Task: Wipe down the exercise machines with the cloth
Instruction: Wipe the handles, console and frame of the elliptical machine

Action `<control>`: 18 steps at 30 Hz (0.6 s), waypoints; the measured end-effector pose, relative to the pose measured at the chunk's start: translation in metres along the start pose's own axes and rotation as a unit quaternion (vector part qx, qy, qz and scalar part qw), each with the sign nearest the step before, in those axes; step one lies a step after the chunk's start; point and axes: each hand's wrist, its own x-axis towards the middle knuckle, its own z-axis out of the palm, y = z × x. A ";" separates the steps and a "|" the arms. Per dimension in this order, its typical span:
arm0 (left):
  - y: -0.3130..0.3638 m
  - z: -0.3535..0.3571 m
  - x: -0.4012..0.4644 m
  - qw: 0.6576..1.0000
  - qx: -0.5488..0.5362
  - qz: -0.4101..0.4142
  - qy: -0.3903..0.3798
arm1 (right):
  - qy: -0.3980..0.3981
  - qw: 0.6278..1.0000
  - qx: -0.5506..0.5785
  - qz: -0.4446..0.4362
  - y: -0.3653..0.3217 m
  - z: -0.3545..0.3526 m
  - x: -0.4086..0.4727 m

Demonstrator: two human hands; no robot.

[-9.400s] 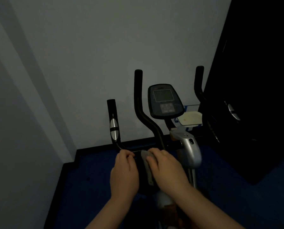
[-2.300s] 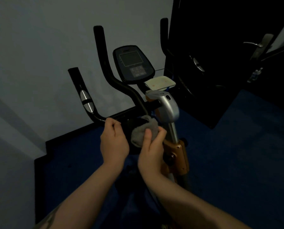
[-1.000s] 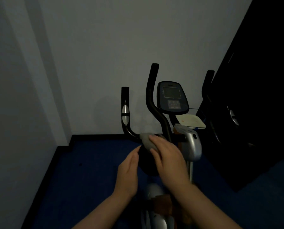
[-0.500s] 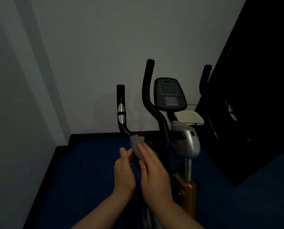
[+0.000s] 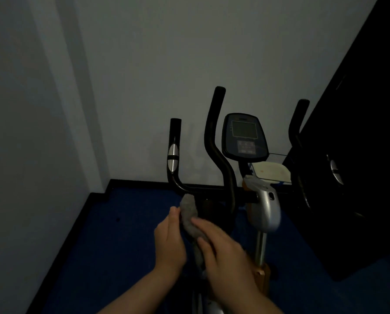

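we hold the grey cloth (image 5: 190, 219) between both hands, just below the black crossbar (image 5: 212, 191) of the exercise bike (image 5: 265, 209). our left hand (image 5: 170, 240) has its fingers nearly straight, lying along the cloth's left side. our right hand (image 5: 221, 243) curls over the cloth's right side, its fingers gripping the fabric, though it is a little blurred. the cloth's top end sits touching or just under the bar; we cannot tell which. the console (image 5: 243, 138) stands above, handles rising beside it, over blue floor (image 5: 112, 245) in a dim corner.
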 end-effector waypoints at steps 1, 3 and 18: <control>0.000 0.003 -0.001 1.000 -0.001 0.008 0.003 | 0.019 1.000 0.002 -0.003 0.004 -0.004 0.009; 0.001 0.008 -0.004 1.000 -0.008 0.004 0.010 | 0.059 0.998 0.020 -0.002 0.006 -0.001 0.025; 0.014 0.013 0.024 0.931 0.348 0.078 -0.083 | -0.021 0.987 0.126 -0.100 0.009 -0.092 0.120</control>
